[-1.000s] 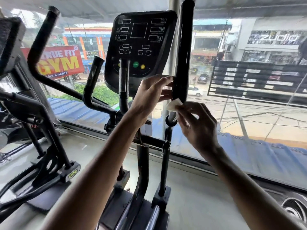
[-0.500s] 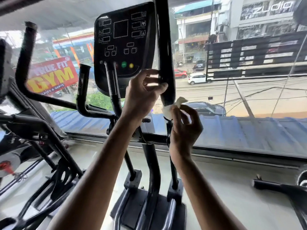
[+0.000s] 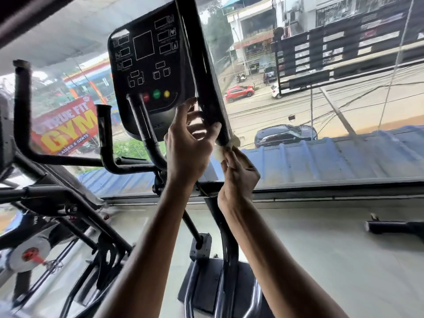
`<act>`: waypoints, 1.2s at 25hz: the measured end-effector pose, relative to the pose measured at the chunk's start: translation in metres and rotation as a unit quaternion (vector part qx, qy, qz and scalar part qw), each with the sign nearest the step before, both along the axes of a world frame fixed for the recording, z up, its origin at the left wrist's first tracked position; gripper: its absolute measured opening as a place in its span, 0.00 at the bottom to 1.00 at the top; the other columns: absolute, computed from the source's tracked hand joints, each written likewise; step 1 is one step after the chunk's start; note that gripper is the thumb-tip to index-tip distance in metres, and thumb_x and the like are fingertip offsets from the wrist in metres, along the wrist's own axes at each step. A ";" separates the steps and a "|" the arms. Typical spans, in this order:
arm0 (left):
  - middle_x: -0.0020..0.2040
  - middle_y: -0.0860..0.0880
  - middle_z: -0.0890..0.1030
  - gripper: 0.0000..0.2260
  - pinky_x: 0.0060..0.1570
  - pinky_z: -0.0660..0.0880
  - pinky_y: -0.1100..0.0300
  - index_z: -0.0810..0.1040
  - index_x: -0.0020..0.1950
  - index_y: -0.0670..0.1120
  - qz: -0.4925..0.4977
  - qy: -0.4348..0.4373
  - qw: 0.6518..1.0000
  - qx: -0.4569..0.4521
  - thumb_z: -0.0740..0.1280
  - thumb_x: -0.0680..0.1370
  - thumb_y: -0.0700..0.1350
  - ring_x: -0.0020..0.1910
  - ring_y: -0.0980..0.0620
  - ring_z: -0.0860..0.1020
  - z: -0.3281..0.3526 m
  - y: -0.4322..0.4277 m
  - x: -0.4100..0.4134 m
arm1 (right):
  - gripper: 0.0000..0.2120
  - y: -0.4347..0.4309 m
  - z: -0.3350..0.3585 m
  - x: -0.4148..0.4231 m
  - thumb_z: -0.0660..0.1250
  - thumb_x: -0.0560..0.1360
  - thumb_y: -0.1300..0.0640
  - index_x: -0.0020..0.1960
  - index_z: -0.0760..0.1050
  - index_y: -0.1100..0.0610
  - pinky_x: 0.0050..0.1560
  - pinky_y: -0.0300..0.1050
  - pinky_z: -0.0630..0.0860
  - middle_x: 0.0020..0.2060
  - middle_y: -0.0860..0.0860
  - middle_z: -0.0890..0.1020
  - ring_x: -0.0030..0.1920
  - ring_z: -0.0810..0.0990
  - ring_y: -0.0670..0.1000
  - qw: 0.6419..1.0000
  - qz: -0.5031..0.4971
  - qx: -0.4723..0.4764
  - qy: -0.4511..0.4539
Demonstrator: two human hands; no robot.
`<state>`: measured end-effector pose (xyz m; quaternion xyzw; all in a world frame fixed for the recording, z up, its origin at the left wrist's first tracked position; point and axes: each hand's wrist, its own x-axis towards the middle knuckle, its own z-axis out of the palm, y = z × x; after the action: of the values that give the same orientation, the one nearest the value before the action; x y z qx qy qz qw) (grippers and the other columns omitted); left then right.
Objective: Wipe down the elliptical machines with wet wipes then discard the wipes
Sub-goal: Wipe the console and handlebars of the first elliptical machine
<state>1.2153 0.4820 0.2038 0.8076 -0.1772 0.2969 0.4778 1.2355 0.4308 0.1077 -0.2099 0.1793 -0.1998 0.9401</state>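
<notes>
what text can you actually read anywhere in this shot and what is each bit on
"TRUE FIT GYM": red banner outside the window, on the left.
"LADIES & GENTS": lower edge of the same banner.
Console: its small white labels are too small to read.
Shop sign across the street: too blurred to read.

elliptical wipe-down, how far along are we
Done: cannot tell; no surface shows as wiped. In hand: the right hand pinches the wipe against the lower end of the handlebar, which the left hand holds. Left: the wipe is not yet discarded, and whether the console and the neighbouring machine need wiping cannot be told.
</notes>
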 end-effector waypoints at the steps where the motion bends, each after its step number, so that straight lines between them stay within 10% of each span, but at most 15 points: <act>1: 0.46 0.67 0.76 0.23 0.40 0.73 0.77 0.75 0.69 0.45 0.013 -0.016 1.000 0.007 0.75 0.74 0.40 0.41 0.73 0.79 -0.004 -0.001 -0.001 | 0.07 0.000 -0.002 0.007 0.75 0.73 0.66 0.52 0.84 0.64 0.53 0.41 0.83 0.45 0.56 0.88 0.48 0.87 0.50 1.000 0.002 0.012 0.007; 23: 0.47 0.51 0.85 0.12 0.49 0.80 0.66 0.80 0.58 0.35 0.017 -0.055 0.994 -0.089 0.73 0.75 0.36 0.47 0.62 0.84 -0.042 -0.009 0.011 | 0.09 -0.009 -0.051 0.093 0.69 0.74 0.73 0.53 0.82 0.71 0.55 0.48 0.78 0.37 0.55 0.83 0.40 0.81 0.54 0.994 -0.011 0.019 0.109; 26: 0.47 0.52 0.85 0.12 0.49 0.79 0.66 0.81 0.58 0.35 0.015 -0.050 0.994 -0.095 0.73 0.75 0.36 0.48 0.61 0.84 -0.042 -0.009 0.011 | 0.04 -0.022 -0.067 0.099 0.66 0.80 0.67 0.53 0.78 0.66 0.45 0.34 0.80 0.31 0.45 0.84 0.36 0.84 0.41 0.994 0.063 -0.014 0.091; 30: 0.46 0.57 0.84 0.12 0.49 0.78 0.68 0.80 0.58 0.36 0.000 -0.040 0.994 -0.098 0.73 0.76 0.35 0.47 0.63 0.83 -0.041 -0.010 0.011 | 0.09 -0.023 -0.059 0.093 0.69 0.76 0.71 0.55 0.80 0.73 0.51 0.41 0.81 0.43 0.56 0.85 0.40 0.84 0.50 0.993 0.028 0.005 0.112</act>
<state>1.2259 0.4721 0.1627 0.7445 -0.1660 0.3452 0.5468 1.3284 0.4078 0.0491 -0.2315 0.2780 -0.1476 0.9205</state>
